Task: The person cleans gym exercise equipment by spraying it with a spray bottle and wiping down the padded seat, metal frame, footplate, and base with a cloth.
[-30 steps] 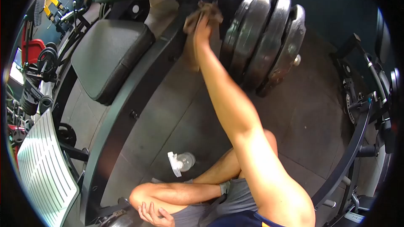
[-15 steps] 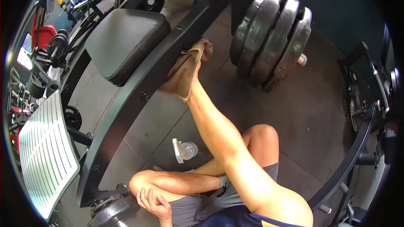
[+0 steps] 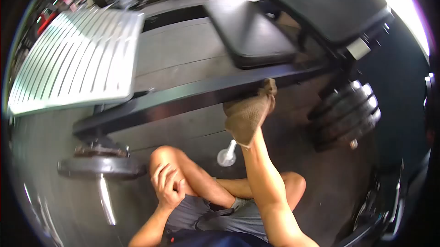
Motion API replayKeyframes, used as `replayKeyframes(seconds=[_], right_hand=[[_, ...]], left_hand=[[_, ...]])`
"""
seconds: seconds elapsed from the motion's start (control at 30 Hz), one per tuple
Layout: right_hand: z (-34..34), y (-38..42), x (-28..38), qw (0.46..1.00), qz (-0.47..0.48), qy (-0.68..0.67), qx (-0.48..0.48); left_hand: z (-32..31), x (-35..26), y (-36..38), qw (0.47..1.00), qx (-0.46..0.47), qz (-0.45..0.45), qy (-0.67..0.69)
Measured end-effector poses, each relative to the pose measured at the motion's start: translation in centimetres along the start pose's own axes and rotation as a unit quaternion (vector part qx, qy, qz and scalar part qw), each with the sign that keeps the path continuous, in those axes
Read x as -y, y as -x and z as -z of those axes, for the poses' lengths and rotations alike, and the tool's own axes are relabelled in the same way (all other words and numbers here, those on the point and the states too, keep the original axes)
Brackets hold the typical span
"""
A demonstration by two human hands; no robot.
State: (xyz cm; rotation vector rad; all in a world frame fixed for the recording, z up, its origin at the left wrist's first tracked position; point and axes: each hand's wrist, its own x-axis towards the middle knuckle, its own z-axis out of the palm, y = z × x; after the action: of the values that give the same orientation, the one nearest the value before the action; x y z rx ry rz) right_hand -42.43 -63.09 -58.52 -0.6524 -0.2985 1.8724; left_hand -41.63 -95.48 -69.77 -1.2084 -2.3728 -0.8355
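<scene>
My right hand [image 3: 250, 123] is covered by a brown cloth [image 3: 246, 118] and presses it against the dark metal beam [image 3: 183, 98] of a gym machine. Its fingers are hidden under the fabric, which bunches up at the top. On my bent left knee rests my left hand [image 3: 168, 186], its fingers loosely curled and slightly apart with nothing in them. A small clear container with a white part [image 3: 227, 156] lies on the floor between my knees and the beam.
A black padded seat [image 3: 252, 34] and a larger pad [image 3: 325, 4] sit beyond the beam. Weight plates [image 3: 346, 114] hang at the right, and another plate [image 3: 101, 167] is at the left. A ribbed metal footplate [image 3: 78, 59] rises at the upper left.
The view has turned, so the beam now runs nearly level across it. The cloth stays on the beam under my right hand. My left hand remains on the knee.
</scene>
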Motion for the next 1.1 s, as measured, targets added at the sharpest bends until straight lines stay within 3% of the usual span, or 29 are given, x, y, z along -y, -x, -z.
replayKeyframes(seconds=[0.07,0.1,0.13,0.17,0.2,0.23,0.27,0.33,0.43,0.53,0.57,0.63,0.7,0.77,0.83,0.9,1.0,1.1], right_hand=[[1.3,1.4,-1.0,0.965,0.067,0.213,0.137],[1.6,1.5,-1.3,0.898,0.148,0.364,0.199],[2.2,1.6,-1.9,0.754,0.276,0.542,0.247],[2.1,2.0,-2.7,0.550,0.416,0.675,0.262],[2.1,2.4,-3.9,0.401,0.493,0.720,0.280],[2.3,3.0,-5.6,0.305,0.536,0.728,0.299],[2.7,3.9,-7.1,0.272,0.551,0.724,0.314],[5.4,2.4,-11.6,0.273,0.629,0.668,0.288],[4.0,6.5,-15.2,0.236,0.591,0.659,0.400],[2.1,13.4,-18.0,0.206,0.550,0.651,0.481],[1.4,15.9,-18.3,0.197,0.534,0.651,0.502],[-0.3,21.6,-19.6,0.434,0.277,0.704,0.489],[-3.8,23.4,-18.6,0.492,0.304,0.665,0.473],[-3.1,22.4,-15.7,0.535,0.316,0.596,0.509],[-0.5,20.5,-11.6,0.610,0.273,0.551,0.499],[1.0,17.9,-7.6,0.716,0.227,0.511,0.418],[0.0,12.2,-3.1,0.854,0.202,0.391,0.278],[-2.4,6.9,-1.5,0.895,0.174,0.327,0.250]], left_hand=[[0.3,0.1,0.2,1.000,-0.005,0.015,0.011],[0.2,0.6,0.5,1.000,-0.014,0.018,0.017],[0.3,1.0,0.8,0.999,-0.013,0.020,0.026],[0.7,0.9,0.7,0.999,-0.020,0.027,0.041],[0.7,1.1,0.8,0.998,-0.021,0.030,0.047],[0.6,1.4,1.0,0.998,-0.021,0.031,0.057],[0.5,1.6,1.1,0.996,-0.031,0.032,0.073],[0.6,1.8,0.8,0.993,-0.046,0.028,0.103],[-0.4,2.8,2.0,0.990,-0.047,-0.008,0.131],[-2.0,4.0,4.7,0.984,0.038,-0.094,0.145],[-2.9,4.2,5.5,0.990,0.034,-0.068,0.119],[-3.3,4.2,5.8,0.994,0.045,-0.049,0.084],[-1.7,3.9,5.0,0.994,0.069,-0.057,0.060],[0.3,3.2,3.6,0.990,0.107,-0.029,0.089],[1.0,3.4,3.2,0.992,0.051,-0.047,0.105],[0.7,2.8,2.6,0.990,-0.001,-0.051,0.130],[0.5,2.4,2.0,0.989,-0.008,-0.042,0.141],[0.1,2.1,1.3,0.989,0.008,-0.038,0.141]])
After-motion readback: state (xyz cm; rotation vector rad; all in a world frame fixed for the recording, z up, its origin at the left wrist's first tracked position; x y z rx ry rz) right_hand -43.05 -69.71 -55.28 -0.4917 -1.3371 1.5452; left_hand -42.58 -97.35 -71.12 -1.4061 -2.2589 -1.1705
